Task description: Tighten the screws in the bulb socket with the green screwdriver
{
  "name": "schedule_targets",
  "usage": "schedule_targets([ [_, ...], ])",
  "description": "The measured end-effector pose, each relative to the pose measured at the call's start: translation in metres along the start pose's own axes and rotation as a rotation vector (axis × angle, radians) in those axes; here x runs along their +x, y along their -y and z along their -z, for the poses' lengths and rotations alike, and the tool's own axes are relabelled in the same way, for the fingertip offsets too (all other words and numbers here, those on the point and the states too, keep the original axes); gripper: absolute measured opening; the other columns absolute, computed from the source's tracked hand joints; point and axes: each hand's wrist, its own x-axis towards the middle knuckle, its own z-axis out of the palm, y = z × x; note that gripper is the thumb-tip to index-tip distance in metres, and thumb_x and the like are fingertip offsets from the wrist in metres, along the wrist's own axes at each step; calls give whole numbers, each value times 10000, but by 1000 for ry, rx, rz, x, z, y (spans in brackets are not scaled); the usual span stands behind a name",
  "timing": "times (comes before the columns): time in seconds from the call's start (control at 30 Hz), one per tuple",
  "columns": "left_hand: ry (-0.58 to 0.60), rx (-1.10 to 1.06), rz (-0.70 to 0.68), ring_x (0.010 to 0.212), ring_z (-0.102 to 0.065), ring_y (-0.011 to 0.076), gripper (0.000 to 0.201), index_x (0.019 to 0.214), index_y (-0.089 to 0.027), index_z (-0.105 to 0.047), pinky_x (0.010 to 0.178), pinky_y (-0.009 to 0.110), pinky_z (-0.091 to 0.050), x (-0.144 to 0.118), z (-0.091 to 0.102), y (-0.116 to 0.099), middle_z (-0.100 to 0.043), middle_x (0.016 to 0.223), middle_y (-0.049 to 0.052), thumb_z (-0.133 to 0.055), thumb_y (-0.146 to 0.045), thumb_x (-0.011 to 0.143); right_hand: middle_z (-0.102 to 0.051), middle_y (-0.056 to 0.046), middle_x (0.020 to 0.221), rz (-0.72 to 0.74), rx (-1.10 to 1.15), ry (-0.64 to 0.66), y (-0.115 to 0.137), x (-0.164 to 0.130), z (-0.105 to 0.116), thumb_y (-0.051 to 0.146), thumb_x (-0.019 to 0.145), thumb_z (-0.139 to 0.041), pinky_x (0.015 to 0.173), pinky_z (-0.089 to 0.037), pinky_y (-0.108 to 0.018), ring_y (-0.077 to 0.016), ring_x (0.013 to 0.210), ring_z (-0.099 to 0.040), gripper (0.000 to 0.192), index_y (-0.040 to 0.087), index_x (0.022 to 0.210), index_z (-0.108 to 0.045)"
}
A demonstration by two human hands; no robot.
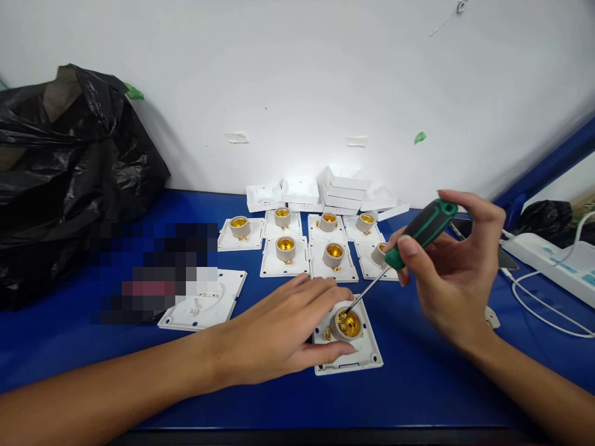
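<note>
My right hand (458,266) is closed round the green and black handle of a screwdriver (425,229). The shaft slants down to the left, and its tip is inside a lamp socket (348,323) with a brass-coloured threaded lining. That socket sits on a square white plate (367,356) lying on the blue table. My left hand (302,322) rests over the plate's left side, its thumb along the near side of the socket and its fingers along the far side, gripping it. Brass terminals show beside the socket.
Behind my hands stand several white plates with sockets (286,249), and white square boxes (344,189) are stacked by the wall. A bare white plate (209,303) lies left. A black plastic bag (69,179) fills the far left. At right are a power strip (553,263) and white cable (539,319).
</note>
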Motion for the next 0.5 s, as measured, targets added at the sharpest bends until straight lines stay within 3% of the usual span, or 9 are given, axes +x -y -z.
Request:
schedule_targets([
  [0.13, -145, -53, 30, 973, -632, 210, 230, 1213, -200, -583, 904, 347, -525, 0, 0, -1, -663, 1047, 54, -613, -346, 1038, -702, 45, 724, -121, 87, -8, -8, 3, 2, 213, 867, -800, 299, -423, -235, -155, 490, -601, 504, 360, 1268, -533],
  [0.3, -280, -65, -31, 861, -620, 178, 47, 1062, -179, -630, 793, 310, -506, 1, -4, 0, -648, 939, 44, -594, -200, 1040, -720, 38, 757, -153, 112, 6, -15, 1, 1, 237, 891, -780, 295, -411, -236, -149, 473, -604, 472, 368, 1271, -533],
  [0.5, -326, -65, 5, 809, -608, 170, 88, 928, -180, -631, 732, 302, -502, 2, -5, 0, -642, 881, 36, -612, -149, 1008, -703, 46, 743, -110, 96, -30, -13, 2, 1, 247, 893, -787, 303, -414, -233, -146, 475, -600, 487, 369, 1281, -518],
])
